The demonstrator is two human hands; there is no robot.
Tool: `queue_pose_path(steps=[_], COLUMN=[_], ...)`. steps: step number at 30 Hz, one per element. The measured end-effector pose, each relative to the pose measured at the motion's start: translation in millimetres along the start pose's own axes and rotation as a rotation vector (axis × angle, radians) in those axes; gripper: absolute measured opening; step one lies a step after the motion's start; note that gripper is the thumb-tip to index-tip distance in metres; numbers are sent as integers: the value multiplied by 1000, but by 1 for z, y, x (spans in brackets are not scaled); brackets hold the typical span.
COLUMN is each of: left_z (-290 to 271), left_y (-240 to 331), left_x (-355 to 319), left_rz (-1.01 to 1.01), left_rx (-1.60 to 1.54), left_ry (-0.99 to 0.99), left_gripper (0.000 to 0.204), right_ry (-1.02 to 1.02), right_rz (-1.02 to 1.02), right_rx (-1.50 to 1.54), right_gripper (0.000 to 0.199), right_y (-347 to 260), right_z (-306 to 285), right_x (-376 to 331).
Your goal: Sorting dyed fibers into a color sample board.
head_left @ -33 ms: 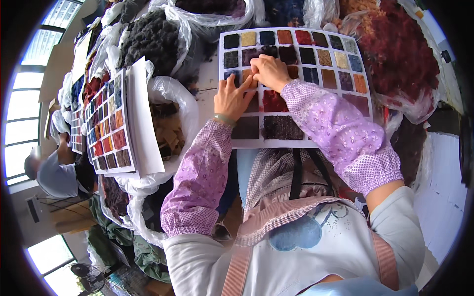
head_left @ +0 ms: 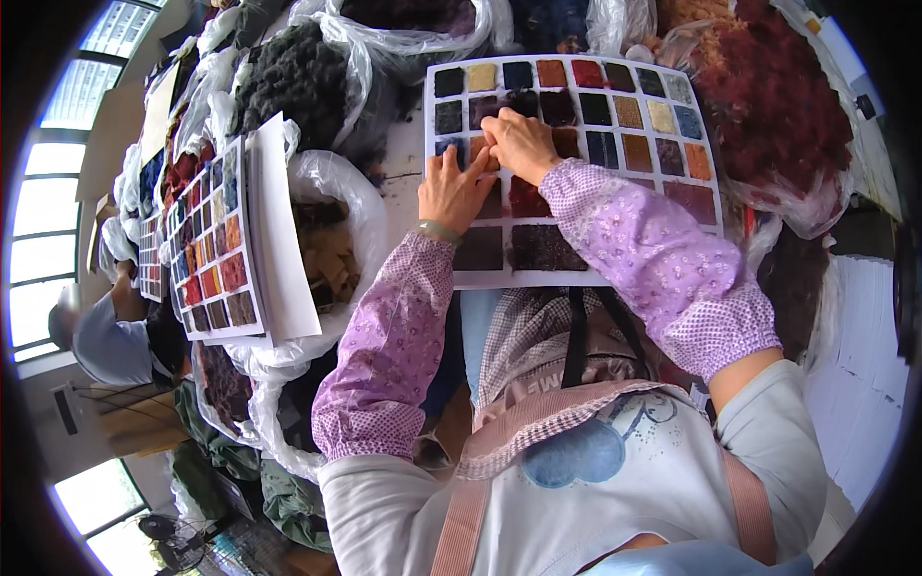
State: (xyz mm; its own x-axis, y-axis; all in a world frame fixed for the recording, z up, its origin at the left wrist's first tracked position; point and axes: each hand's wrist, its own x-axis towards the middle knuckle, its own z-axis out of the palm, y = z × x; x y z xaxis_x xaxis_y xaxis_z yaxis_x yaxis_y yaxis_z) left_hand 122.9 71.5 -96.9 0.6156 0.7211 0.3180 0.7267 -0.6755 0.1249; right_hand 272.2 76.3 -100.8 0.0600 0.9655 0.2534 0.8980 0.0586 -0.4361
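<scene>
A white sample board (head_left: 567, 82) lies before me, with rows of fuzzy fibre swatches in dark, blue, red, orange, brown and cream. My left hand (head_left: 453, 192) rests on its left part, fingers spread, its thumb side near the right hand's fingertips. My right hand (head_left: 521, 146) is curled over an orange-brown swatch (head_left: 481, 146), fingertips pinched together and pressed down there. Whatever is between those fingertips is hidden. Below the hands are a red swatch (head_left: 529, 197) and a large dark brown swatch (head_left: 547, 249).
More swatch boards (head_left: 213, 245) stand upright at the left. Beside them is an open plastic bag (head_left: 357, 206) with brown scraps inside. Bags of dark grey fibre (head_left: 293, 86) and dark red fibre (head_left: 773, 106) surround the board. Another person (head_left: 115, 331) is at the far left.
My right hand has shifted very slightly to the left over the same swatch. The left hand and the board look almost unchanged.
</scene>
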Motion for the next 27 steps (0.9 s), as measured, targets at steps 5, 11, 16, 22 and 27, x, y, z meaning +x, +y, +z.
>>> queue_pose_path(steps=[5,11,16,22,27], left_z=[8,12,3,19,-12], left_y=[-5,-10,-12,-11,-14], left_x=[0,7,0,-10,5], left_rz=[98,118,26,-11,-105], left_rx=[62,-95,-70,-176,-178], left_ry=[-53,-84,-149,-84,-316], left_gripper=[35,32,34,60,53], right_ry=[-155,-270,-43,98,-11], right_rz=[98,116,-112,-182,-179], right_rx=[534,-5,-119,125,-41], right_gripper=[22,8,12,23,11], right_y=[36,8,-2,32,22], right_z=[2,-13,18,-8,5], right_x=[11,29,15,18,20])
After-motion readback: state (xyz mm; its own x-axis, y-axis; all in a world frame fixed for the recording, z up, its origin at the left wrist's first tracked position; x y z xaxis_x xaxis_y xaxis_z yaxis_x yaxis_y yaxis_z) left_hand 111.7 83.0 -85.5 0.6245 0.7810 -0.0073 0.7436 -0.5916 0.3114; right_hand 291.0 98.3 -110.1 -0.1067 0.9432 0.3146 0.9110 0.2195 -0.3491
